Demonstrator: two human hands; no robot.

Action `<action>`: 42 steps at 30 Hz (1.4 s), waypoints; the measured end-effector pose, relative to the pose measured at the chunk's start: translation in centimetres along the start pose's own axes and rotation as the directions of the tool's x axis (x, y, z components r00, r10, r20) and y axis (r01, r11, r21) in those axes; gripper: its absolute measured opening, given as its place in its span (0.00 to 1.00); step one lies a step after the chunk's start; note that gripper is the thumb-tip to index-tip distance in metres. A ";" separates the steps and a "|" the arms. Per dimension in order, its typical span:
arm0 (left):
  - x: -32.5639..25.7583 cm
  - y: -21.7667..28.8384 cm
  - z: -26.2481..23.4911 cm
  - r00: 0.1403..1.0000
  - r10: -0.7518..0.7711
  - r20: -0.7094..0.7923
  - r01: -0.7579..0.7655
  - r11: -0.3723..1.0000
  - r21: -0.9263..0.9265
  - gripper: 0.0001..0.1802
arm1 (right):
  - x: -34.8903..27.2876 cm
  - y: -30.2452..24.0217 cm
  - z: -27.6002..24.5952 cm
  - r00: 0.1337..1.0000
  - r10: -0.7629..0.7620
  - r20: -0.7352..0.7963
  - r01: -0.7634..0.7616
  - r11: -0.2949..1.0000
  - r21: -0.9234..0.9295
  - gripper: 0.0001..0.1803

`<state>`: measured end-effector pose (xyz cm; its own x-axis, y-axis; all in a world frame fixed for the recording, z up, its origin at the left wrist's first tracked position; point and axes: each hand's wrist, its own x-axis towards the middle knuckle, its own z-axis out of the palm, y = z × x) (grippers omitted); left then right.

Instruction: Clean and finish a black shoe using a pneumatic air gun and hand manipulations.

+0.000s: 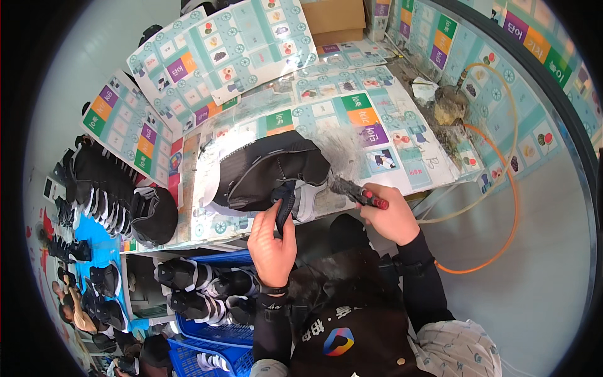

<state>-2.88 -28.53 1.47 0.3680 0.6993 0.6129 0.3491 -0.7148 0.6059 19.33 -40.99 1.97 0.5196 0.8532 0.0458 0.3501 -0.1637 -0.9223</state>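
A black shoe upper with a white last inside (267, 173) lies on the worktable (352, 125) just in front of me. My left hand (271, 242) pinches its dark heel tab at the near end. My right hand (392, 217) is closed around a black tool with a red grip (359, 193), whose tip points at the shoe's right side. Thin hoses, one orange (512, 188) and one pale, loop from the right side of the table toward that hand.
Colourful printed picture sheets (220, 56) cover the table and lean at its back. A dirty rag (449, 103) lies at the right. More black uppers (119, 201) are stacked left; a blue crate (213, 320) of shoes stands below. A cardboard box (333, 19) sits behind.
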 end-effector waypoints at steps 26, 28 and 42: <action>0.5 -3.7 -4.8 0.789 -0.554 -0.268 0.258 0.693 -0.673 0.17 | -1.7 -7.4 6.9 0.850 -0.466 -0.246 0.481 0.877 0.001 0.43; 0.2 -3.8 -4.6 0.778 -0.572 -0.260 0.254 0.665 -0.702 0.18 | -1.3 -6.6 7.4 0.823 -0.461 -0.332 0.435 0.887 -0.154 0.35; -1.0 -3.1 -6.4 0.750 -0.651 -0.118 0.302 0.495 -0.815 0.20 | -0.8 -5.6 7.2 0.923 -0.302 -0.238 0.382 0.785 0.488 0.21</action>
<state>-9.82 -26.93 2.22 -0.0531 0.9907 0.1250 -0.4184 -0.1357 0.8981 11.37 -37.16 4.36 0.5596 0.7192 0.4118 0.0935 0.4390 -0.8936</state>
